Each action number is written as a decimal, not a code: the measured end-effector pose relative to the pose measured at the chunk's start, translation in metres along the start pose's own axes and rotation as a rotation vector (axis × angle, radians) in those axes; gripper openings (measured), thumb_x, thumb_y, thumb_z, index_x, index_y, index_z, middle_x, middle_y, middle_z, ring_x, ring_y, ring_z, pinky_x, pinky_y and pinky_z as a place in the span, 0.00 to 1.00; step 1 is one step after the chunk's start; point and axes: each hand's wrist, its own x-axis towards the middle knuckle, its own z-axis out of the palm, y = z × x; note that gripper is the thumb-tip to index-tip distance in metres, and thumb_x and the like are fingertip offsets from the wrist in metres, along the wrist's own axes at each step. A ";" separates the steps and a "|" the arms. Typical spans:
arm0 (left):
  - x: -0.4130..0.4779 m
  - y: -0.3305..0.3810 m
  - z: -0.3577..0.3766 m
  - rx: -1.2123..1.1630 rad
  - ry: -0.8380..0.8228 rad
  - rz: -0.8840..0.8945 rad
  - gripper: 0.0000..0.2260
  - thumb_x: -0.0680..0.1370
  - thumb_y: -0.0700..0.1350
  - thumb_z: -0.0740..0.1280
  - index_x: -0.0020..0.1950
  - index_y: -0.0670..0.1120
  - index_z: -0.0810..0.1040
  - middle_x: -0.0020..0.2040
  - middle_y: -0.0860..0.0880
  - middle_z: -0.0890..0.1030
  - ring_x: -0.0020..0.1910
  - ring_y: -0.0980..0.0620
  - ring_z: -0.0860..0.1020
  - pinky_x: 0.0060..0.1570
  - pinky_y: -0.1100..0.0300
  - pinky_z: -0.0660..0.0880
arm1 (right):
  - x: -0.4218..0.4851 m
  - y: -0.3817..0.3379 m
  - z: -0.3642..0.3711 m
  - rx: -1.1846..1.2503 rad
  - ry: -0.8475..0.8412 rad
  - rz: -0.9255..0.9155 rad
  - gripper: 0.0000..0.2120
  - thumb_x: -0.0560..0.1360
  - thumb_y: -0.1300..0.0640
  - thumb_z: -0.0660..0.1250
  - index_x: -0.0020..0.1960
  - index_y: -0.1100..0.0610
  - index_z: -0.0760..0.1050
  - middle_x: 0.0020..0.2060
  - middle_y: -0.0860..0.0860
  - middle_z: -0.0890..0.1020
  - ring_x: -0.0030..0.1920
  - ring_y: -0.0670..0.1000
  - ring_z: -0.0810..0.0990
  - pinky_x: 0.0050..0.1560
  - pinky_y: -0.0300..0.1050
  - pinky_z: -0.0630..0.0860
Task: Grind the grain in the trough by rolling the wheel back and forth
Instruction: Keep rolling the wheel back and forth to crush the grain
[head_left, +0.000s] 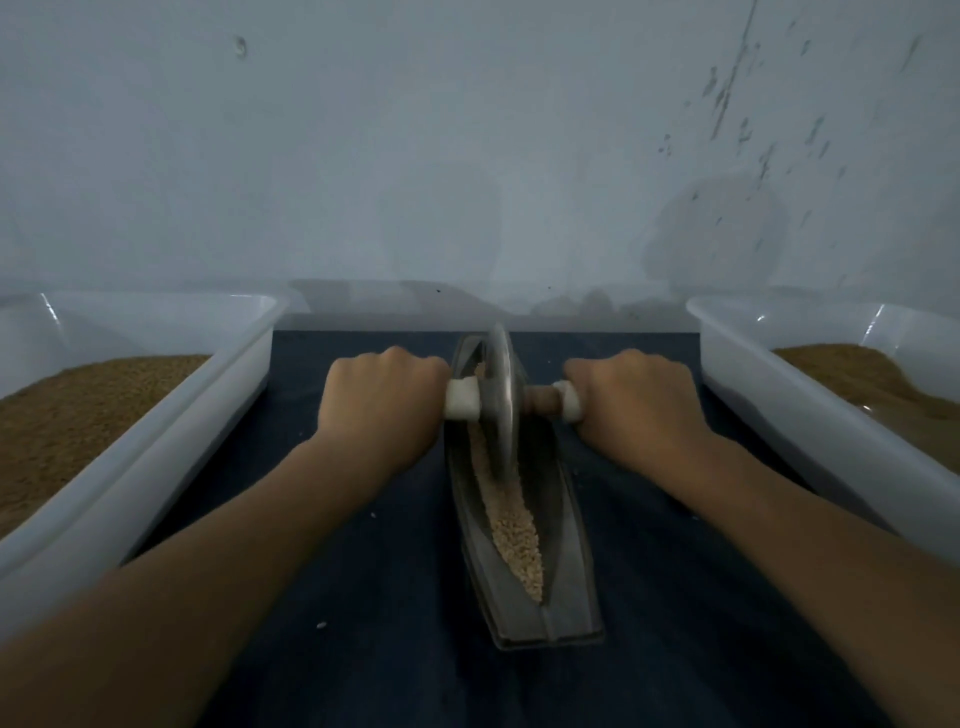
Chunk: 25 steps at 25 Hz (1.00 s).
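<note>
Gripping one wheel (500, 400), two hands: left hand (382, 402), right hand (636, 402).

Both hands on the wheel at the far end of the trough

A dark metal boat-shaped trough (571, 561) lies lengthwise in the centre of the frame on a dark blue cloth (363, 597). A grey metal disc wheel (500, 400) stands upright in its upper end. Pale crushed grain (514, 530) fills the groove below the wheel towards the lower centre. A wooden axle with white end caps (543, 399) runs through the wheel; the left hand (382, 400) grips its left end and the right hand (634, 400) its right end, fingers curled over. A white plastic tub (171, 457) of brown meal (78, 410) sits at the left edge, and a second white tub (810, 415) at the right edge. A pale, scuffed wall (415, 156) fills the upper half
</note>
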 end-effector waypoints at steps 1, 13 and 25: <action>-0.017 0.001 -0.002 0.009 0.064 0.051 0.13 0.69 0.48 0.71 0.38 0.52 0.64 0.29 0.53 0.60 0.26 0.50 0.60 0.27 0.59 0.55 | -0.019 0.002 -0.002 -0.021 0.062 -0.043 0.14 0.69 0.48 0.70 0.37 0.46 0.63 0.30 0.44 0.67 0.29 0.51 0.67 0.28 0.40 0.56; 0.043 0.002 -0.001 0.136 -0.054 0.099 0.04 0.77 0.47 0.65 0.50 0.51 0.77 0.42 0.48 0.78 0.41 0.44 0.79 0.34 0.54 0.67 | 0.017 0.001 0.017 0.184 -0.093 0.071 0.08 0.76 0.44 0.67 0.43 0.46 0.70 0.37 0.47 0.74 0.41 0.55 0.77 0.35 0.45 0.63; 0.013 -0.003 0.011 0.096 0.049 0.087 0.09 0.71 0.49 0.70 0.40 0.50 0.70 0.30 0.52 0.65 0.25 0.49 0.65 0.27 0.59 0.59 | 0.005 0.003 0.016 0.057 0.067 -0.003 0.16 0.73 0.44 0.70 0.38 0.45 0.64 0.30 0.44 0.69 0.30 0.51 0.67 0.31 0.42 0.60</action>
